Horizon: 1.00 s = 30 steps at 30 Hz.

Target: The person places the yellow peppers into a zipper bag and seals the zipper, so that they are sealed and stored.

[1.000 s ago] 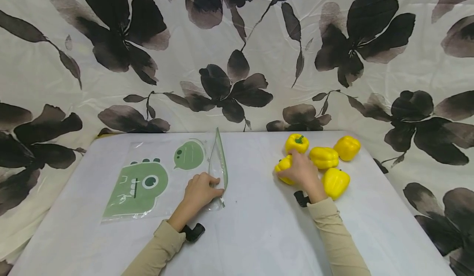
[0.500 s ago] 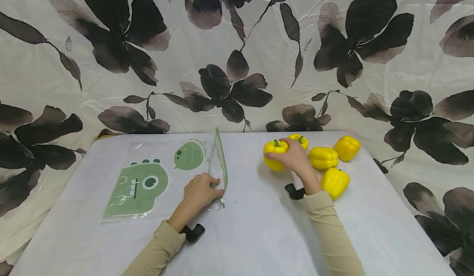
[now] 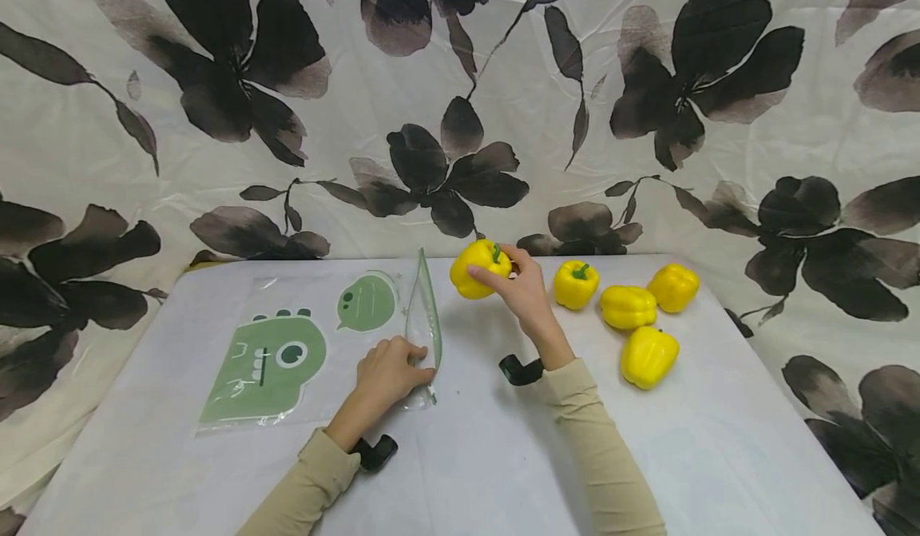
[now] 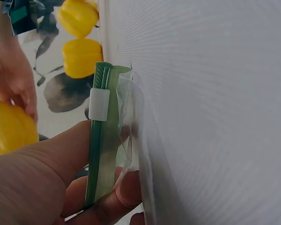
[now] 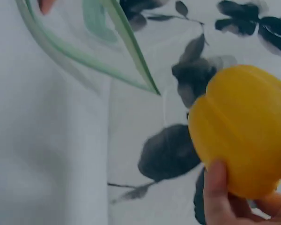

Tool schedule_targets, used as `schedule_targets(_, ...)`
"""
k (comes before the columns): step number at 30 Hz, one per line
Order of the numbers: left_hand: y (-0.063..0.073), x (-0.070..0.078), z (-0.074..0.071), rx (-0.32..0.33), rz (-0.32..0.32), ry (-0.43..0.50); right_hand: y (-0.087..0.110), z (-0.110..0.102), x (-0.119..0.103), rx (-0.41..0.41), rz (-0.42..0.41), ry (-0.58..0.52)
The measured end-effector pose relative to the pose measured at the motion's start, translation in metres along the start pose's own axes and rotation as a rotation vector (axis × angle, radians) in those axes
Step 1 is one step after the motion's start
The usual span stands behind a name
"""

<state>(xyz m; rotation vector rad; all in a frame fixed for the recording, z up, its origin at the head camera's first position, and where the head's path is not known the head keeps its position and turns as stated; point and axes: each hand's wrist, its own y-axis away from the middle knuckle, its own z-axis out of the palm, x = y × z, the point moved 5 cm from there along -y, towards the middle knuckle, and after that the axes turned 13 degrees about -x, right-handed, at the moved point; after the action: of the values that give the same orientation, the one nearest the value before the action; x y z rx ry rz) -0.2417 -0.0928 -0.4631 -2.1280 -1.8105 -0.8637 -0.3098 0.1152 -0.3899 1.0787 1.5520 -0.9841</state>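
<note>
A glossy yellow bell pepper with a green stem (image 3: 470, 271) is held up in the air by the right hand (image 3: 523, 288), the thumb and fingers curled round its side. The stem is tilted toward the hand, and the fruit is kept apart from the bag — a clear plastic zip bag printed with a green cartoon dinosaur (image 3: 280, 376) — and is seen just to the right of the bag's mouth, near its far end. The bag is laid flat on a table covered in white cloth (image 3: 460, 472), with its mouth turned to the right. The near part of that mouth is pinched between the thumb and fingers of the left hand (image 3: 390, 372); in the left wrist view a small white plastic slider (image 4: 99, 104) is seen on the green strip, just beyond the thumb. In the right wrist view the two green edges are shown parted, joined at the far corner. Four more yellow bell peppers (image 3: 628, 307) are grouped on the table to the right of the right hand, the nearest stood upright with its stem on top. Beige sleeves (image 3: 604, 456) are worn on both arms.
</note>
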Motion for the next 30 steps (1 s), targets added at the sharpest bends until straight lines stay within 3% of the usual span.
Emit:
schedule_targets(8, 0.000, 0.001, 0.002, -0.019, 0.009, -0.022, -0.005, 0.043, 0.026, -0.259, -0.001, -0.001)
schedule_targets(13, 0.000, 0.002, 0.001, -0.017, 0.017, -0.045, -0.008, 0.056, 0.046, -0.399, -0.020, 0.009)
schedule_targets(17, 0.000, 0.002, 0.000, -0.014, 0.025, -0.058, -0.011, 0.061, 0.048, -0.480, 0.003, 0.001)
schedule_targets(23, 0.000, 0.004, 0.000, -0.017, 0.028, -0.080, -0.020, 0.068, 0.056, -0.556, 0.077, 0.074)
schedule_targets(30, 0.001, 0.006, 0.000, -0.026, 0.008, -0.115, -0.030, 0.072, 0.064, -0.581, 0.097, 0.219)
